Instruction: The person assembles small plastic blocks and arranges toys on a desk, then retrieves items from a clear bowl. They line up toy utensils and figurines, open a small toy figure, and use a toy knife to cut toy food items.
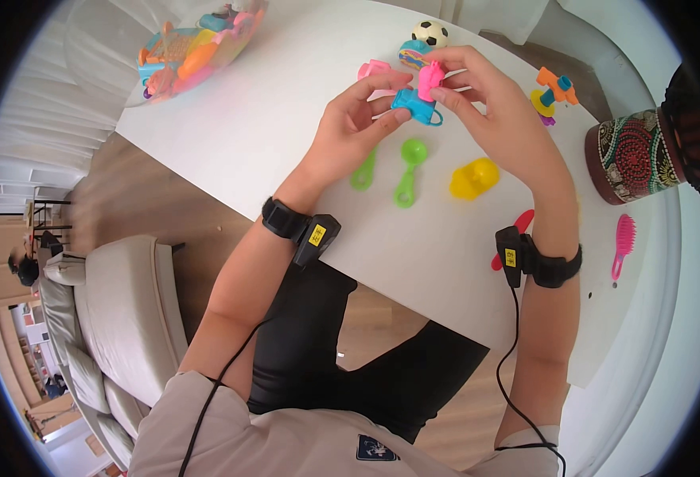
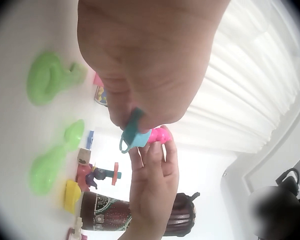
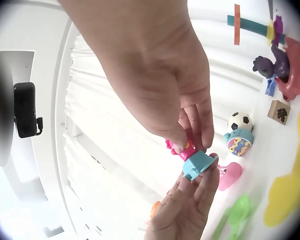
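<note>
In the head view, my left hand (image 1: 348, 131) pinches a small light-blue plastic toy (image 1: 414, 106) with a thin loop handle, between thumb and fingers. My right hand (image 1: 497, 99) holds a small pink toy figure (image 1: 430, 79) by thumb and fingertips, right against the blue one. Both toys are up off the table, and the right wrist view shows the pink figure (image 3: 186, 150) meeting the blue toy (image 3: 197, 165) end to end. Fingers hide part of each toy. Below the hands lie a green spoon (image 1: 408, 176) and another green piece (image 1: 363, 173).
Behind the hands are a toy football (image 1: 429, 33), a blue patterned toy (image 1: 414, 54) and a pink toy (image 1: 372, 68). To the right lie a yellow toy (image 1: 475, 178), a pink hairbrush (image 1: 624, 238) and a patterned drum (image 1: 635, 155). A clear bag of toys (image 1: 199, 57) sits far left.
</note>
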`<state>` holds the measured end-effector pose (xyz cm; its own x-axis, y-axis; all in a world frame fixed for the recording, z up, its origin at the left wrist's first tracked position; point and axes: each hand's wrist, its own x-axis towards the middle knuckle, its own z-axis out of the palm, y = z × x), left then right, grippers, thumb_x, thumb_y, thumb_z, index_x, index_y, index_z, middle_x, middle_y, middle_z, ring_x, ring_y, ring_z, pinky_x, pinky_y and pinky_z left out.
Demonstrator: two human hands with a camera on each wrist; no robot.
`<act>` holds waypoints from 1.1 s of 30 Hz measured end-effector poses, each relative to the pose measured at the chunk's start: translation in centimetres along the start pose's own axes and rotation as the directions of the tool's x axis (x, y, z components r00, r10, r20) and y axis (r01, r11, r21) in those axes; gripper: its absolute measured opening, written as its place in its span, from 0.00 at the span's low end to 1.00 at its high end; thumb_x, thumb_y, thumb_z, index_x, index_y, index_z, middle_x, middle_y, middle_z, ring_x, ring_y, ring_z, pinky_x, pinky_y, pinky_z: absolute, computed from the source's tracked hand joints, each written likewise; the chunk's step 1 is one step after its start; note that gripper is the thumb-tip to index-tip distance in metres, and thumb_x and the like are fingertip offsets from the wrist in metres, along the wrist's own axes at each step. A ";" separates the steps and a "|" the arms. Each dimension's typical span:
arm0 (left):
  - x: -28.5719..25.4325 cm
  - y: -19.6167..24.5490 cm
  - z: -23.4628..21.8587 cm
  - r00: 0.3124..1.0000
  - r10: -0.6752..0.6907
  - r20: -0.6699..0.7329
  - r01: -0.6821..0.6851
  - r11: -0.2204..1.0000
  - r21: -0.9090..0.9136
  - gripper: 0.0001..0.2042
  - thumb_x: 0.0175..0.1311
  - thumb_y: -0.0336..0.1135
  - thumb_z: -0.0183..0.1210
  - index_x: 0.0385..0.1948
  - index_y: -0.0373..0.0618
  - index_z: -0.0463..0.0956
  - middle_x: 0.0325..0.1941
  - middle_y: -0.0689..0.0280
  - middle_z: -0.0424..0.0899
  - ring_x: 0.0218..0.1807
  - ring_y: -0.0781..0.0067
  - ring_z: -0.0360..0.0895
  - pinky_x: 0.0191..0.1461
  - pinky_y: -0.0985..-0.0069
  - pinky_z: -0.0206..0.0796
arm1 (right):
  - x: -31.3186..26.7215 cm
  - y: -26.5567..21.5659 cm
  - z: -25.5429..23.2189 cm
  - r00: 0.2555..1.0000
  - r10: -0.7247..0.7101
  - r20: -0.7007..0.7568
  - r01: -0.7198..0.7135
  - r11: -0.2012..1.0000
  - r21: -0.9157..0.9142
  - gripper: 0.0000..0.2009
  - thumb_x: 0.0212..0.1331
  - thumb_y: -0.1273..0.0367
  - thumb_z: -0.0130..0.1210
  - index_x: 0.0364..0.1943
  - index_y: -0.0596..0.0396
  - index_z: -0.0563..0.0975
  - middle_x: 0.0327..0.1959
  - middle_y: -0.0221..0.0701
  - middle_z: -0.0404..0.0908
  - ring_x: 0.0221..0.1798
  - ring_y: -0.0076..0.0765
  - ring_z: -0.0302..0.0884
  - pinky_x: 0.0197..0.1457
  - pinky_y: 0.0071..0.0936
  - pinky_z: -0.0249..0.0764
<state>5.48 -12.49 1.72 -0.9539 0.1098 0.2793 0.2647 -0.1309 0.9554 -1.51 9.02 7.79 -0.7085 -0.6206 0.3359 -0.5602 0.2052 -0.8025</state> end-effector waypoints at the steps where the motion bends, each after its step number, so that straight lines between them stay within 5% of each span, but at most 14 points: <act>1: 0.0 0.0 -0.1 1.000 -0.013 0.016 0.013 1.000 -0.009 0.22 0.75 0.23 0.59 0.69 0.36 0.69 0.71 0.61 0.71 0.68 0.64 0.77 0.73 0.64 0.71 | 0.0 0.0 0.0 1.000 0.011 0.009 -0.011 1.000 -0.007 0.16 0.72 0.72 0.56 0.62 0.55 0.75 0.51 0.38 0.86 0.54 0.38 0.86 0.59 0.33 0.80; 26: -0.1 0.1 -0.1 1.000 -0.007 -0.010 0.006 1.000 -0.025 0.20 0.76 0.26 0.59 0.67 0.39 0.72 0.70 0.62 0.74 0.67 0.67 0.78 0.72 0.64 0.72 | -0.2 0.6 -0.4 0.997 -0.066 -0.031 0.065 0.997 -0.035 0.21 0.71 0.70 0.57 0.67 0.52 0.73 0.57 0.35 0.85 0.58 0.39 0.84 0.62 0.34 0.80; 30: 0.0 0.1 0.1 1.000 -0.006 -0.009 0.006 0.999 -0.038 0.19 0.76 0.24 0.58 0.67 0.38 0.72 0.68 0.61 0.76 0.67 0.66 0.78 0.74 0.63 0.70 | -1.1 0.9 -5.3 0.998 0.011 -0.062 -0.020 0.991 -0.134 0.20 0.70 0.70 0.58 0.64 0.53 0.75 0.57 0.33 0.84 0.58 0.37 0.84 0.61 0.32 0.79; 33: 0.0 0.1 0.1 0.998 -0.008 -0.057 0.006 0.999 -0.041 0.19 0.74 0.20 0.58 0.65 0.36 0.73 0.65 0.64 0.77 0.67 0.67 0.79 0.70 0.73 0.71 | -2.7 0.5 -10.2 0.997 0.064 -0.030 -0.071 0.931 -0.358 0.17 0.68 0.68 0.62 0.59 0.55 0.78 0.55 0.33 0.85 0.53 0.34 0.83 0.56 0.31 0.79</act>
<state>5.55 -12.44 1.83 -0.9626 0.0550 0.2654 0.2529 -0.1700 0.9524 -4.29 18.47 11.48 -0.7556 -0.5830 0.2985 -0.6252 0.5061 -0.5941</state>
